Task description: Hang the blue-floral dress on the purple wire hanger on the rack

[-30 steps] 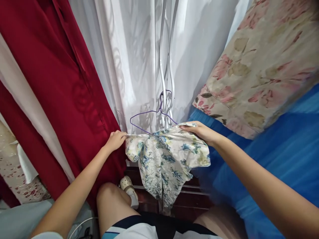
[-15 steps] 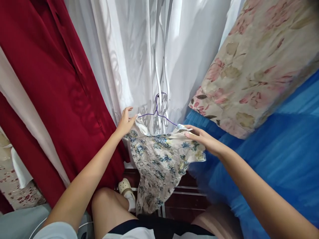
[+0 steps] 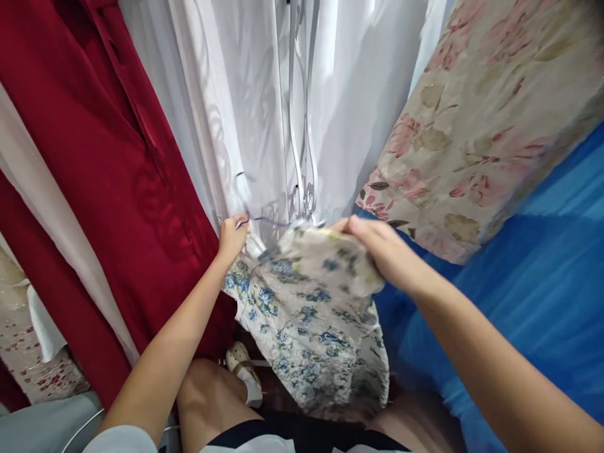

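Garment: the floral garment (image 3: 314, 308) is hanging between the two hands, above the lap and in front of the white curtain (image 3: 255, 82), its lower part spreading down over the dark floor.
Handling: it is draping and creasing freely, so I am judging it light, soft and limp, perhaps a little slippery, with nothing stiff of its own to hold it open.
Where to hold: the shoulder and neckline edges are looking like the best places, since fabric taken lower would probably be bunching.
Pattern: blue flower clusters are covering a pale, off-white ground, with yellowish-green touches showing near the upper edge; the surface is wrinkling all over.
Left hand: the left hand (image 3: 233, 238) is closing its fingers around the thin purple hanger (image 3: 271, 221), just beside the garment's shoulder.
Right hand: the right hand (image 3: 384, 248) is resting at the garment's upper right edge; motion is blurring it, so I cannot tell whether the fingers are pinching cloth.
Alongside: red cloth (image 3: 141, 163) is hanging to the left, blue fabric (image 3: 533, 296) to the right.
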`<control>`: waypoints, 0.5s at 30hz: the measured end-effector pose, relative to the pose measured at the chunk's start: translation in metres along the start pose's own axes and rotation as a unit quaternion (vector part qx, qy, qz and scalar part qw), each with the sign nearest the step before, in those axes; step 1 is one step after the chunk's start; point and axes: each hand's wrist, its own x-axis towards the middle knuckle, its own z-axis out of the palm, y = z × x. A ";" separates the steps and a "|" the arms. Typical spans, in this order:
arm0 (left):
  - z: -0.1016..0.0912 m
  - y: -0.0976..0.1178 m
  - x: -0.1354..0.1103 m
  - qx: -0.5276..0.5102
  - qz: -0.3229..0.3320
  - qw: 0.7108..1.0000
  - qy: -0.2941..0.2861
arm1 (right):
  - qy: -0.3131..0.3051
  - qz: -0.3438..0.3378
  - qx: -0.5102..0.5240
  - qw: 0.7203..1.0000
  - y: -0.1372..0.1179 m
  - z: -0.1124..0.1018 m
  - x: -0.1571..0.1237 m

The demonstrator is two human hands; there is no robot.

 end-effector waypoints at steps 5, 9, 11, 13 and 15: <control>0.001 -0.003 -0.025 -0.222 -0.097 0.970 0.032 | -0.175 -0.130 -0.127 0.968 -0.003 0.036 -0.041; 0.013 0.044 -0.051 -0.472 -0.186 0.851 -0.136 | -0.111 -0.121 -0.243 0.956 0.042 0.059 -0.046; 0.024 0.072 -0.063 -0.531 -0.232 0.784 -0.222 | -0.085 -0.140 -0.280 0.946 0.057 0.070 -0.043; 0.034 0.095 -0.074 -0.540 -0.260 0.749 -0.282 | -0.056 -0.152 -0.295 0.942 0.063 0.077 -0.044; 0.042 0.107 -0.083 -0.524 -0.260 0.742 -0.327 | -0.025 -0.137 -0.309 0.941 0.065 0.075 -0.050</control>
